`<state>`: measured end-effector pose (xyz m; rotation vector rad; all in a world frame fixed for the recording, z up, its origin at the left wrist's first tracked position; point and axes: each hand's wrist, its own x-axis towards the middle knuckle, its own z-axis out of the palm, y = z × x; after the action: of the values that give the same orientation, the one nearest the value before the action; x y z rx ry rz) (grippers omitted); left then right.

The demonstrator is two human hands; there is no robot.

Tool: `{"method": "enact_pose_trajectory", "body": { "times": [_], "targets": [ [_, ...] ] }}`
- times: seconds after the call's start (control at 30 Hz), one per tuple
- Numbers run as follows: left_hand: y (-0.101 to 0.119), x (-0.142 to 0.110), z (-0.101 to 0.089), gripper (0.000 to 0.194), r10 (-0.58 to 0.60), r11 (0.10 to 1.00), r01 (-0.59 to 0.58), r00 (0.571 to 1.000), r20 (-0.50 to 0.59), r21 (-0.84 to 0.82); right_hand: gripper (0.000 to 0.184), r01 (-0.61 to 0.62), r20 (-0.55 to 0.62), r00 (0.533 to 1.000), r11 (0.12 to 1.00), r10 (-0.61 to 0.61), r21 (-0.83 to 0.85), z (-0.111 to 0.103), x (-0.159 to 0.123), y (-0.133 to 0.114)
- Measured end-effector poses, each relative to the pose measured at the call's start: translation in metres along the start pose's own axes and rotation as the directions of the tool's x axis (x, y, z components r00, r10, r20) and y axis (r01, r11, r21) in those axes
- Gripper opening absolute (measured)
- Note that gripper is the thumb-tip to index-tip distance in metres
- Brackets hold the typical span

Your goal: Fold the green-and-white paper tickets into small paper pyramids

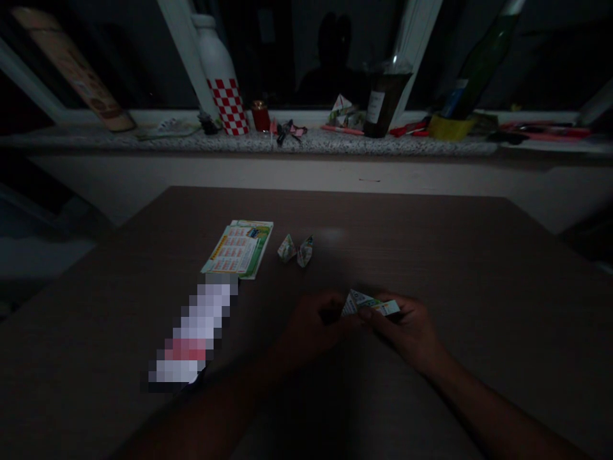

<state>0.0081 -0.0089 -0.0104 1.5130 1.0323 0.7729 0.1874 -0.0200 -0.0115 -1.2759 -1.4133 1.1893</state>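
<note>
Both hands grip one small folded printed paper [358,299] above the front middle of the table. It has a pointed triangular part at the left and a flat strip at the right. My left hand [318,322] pinches its left corner, though the fingers are dim. My right hand [409,326] holds the right part, its thumb pressed on the front face. Beyond my left hand stands a folded paper piece [304,251] with two pointed wings. Left of it lies a stack of printed sheets [234,252] with number grids and green edges.
A blurred-out bright oblong [196,335] lies left of my arms on the brown table [431,236]. On the stone windowsill [316,144] stand a red-checked white bottle [225,89], a red jar [260,116], a dark drink cup [383,102], a green bottle [483,64] and another folded paper [341,110].
</note>
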Motion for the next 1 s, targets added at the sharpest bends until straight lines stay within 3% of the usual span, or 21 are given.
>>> {"method": "enact_pose_trajectory", "body": {
  "times": [0.2, 0.4, 0.5, 0.6, 0.73, 1.0],
  "targets": [
    [0.0027, 0.0005, -0.0027, 0.023, -0.028, 0.998, 0.025, 0.998, -0.064, -0.055, 0.028, 0.012, -0.017, 1.0, 0.997, -0.011, 0.08, -0.0035, 0.0032, 0.0026],
    [-0.0016, 0.0029, -0.0028, 0.026, -0.046, 0.996, 0.045, 0.999, -0.017, -0.071, 0.029, 0.033, 0.049, 0.998, 0.999, -0.034, 0.021, -0.0008, 0.0015, 0.0035],
    [-0.0015, 0.003, -0.0034, 0.029, -0.046, 0.999, 0.045, 0.998, -0.042, -0.024, 0.017, 0.102, -0.013, 0.995, 0.994, -0.102, -0.035, 0.0012, -0.0004, 0.0041],
    [0.0004, 0.0031, -0.0053, 0.029, -0.06, 0.997, 0.057, 0.994, -0.086, -0.044, 0.015, 0.255, -0.149, 0.952, 0.963, -0.266, -0.091, 0.0, -0.0009, 0.004],
    [0.0005, 0.0033, -0.0058, 0.03, -0.082, 0.996, 0.076, 0.99, -0.115, -0.054, 0.009, 0.422, -0.096, 0.888, 0.881, -0.449, -0.212, -0.0018, 0.0003, 0.0003],
    [-0.0004, 0.0023, -0.0047, 0.031, -0.057, 0.998, 0.055, 0.993, -0.106, -0.02, 0.012, 0.403, -0.062, 0.902, 0.884, -0.427, -0.236, -0.0015, 0.0021, -0.0006]
  ]
}}
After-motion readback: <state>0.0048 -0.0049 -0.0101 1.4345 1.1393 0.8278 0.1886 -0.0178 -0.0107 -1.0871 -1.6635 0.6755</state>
